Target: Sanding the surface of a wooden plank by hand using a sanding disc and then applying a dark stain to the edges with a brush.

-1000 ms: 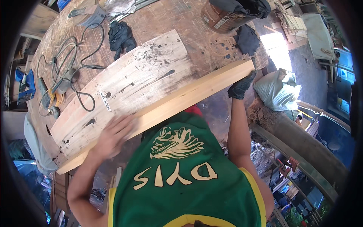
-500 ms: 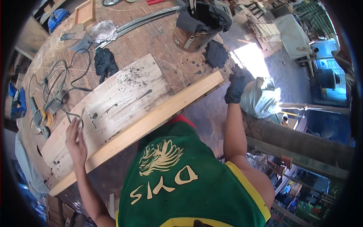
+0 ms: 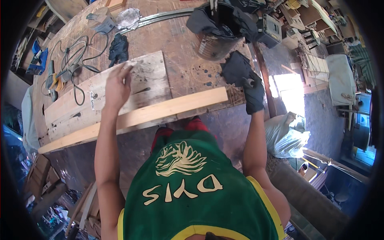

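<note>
My left hand (image 3: 118, 89), bare, hovers over or lightly touches a long pale board (image 3: 107, 87) with dark stains; its fingers are loosely bent and hold nothing. In a black glove, my right hand (image 3: 253, 96) is at the table's right edge, its fingers closed on the near edge of a black cloth (image 3: 236, 68). A narrow light wooden strip (image 3: 172, 109) lies along the near side of the stained board. Beyond the cloth stands a bucket (image 3: 212, 47) with dark cloth draped over its rim.
A crumpled black glove (image 3: 119, 49) lies behind the board. Looped cable (image 3: 82, 50) and a clear tub (image 3: 103, 25) sit to the left. Metal strips (image 3: 164, 17) run along the back. A stuffed pale bag (image 3: 286, 136) stands at the right, off the table.
My left hand has moved right along the board. My right hand has come to the black cloth and taken hold of its edge. The view has shifted and turned.
</note>
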A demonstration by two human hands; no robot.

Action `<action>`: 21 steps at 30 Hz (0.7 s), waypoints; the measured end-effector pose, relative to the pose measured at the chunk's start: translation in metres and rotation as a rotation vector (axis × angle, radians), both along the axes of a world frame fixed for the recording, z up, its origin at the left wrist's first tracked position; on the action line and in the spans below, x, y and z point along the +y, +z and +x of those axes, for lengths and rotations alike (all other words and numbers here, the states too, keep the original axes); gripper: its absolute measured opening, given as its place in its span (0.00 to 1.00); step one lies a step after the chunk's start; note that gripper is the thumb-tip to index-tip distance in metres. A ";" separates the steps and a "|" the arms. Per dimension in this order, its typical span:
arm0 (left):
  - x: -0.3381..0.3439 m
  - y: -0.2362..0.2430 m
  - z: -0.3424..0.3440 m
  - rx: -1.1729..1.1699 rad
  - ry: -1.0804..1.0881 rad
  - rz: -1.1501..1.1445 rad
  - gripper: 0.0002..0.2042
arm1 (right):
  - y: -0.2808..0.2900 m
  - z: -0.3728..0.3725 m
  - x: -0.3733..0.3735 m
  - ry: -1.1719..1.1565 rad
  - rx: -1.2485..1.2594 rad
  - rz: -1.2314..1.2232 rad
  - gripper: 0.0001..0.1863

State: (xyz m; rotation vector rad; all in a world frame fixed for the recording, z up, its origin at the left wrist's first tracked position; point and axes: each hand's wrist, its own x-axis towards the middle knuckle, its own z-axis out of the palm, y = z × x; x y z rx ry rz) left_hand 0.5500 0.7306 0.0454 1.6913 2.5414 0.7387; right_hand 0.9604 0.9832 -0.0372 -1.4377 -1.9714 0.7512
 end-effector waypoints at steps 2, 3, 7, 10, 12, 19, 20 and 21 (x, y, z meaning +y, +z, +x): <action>0.002 -0.007 0.008 0.117 0.179 -0.197 0.26 | -0.005 0.001 0.014 0.069 -0.195 0.048 0.32; -0.004 -0.008 0.018 0.154 0.140 -0.126 0.26 | -0.005 0.002 0.020 0.071 -0.190 0.064 0.32; -0.056 0.002 0.074 0.066 0.187 -0.023 0.31 | 0.004 -0.012 0.027 0.226 -0.081 0.147 0.29; -0.115 0.010 0.103 -0.186 0.567 0.446 0.27 | 0.026 -0.024 0.007 0.259 0.306 -0.174 0.21; -0.159 0.012 0.118 -0.321 0.878 0.605 0.26 | 0.034 -0.032 -0.017 0.440 0.451 -0.294 0.22; -0.211 0.007 0.116 0.052 0.952 0.506 0.27 | -0.017 -0.047 -0.066 0.497 0.647 -0.238 0.30; -0.213 0.007 0.108 0.192 0.865 0.347 0.25 | -0.028 -0.047 -0.067 0.447 0.598 -0.246 0.30; -0.213 0.005 0.099 0.185 0.769 0.276 0.24 | -0.039 -0.047 -0.067 0.360 0.590 -0.246 0.30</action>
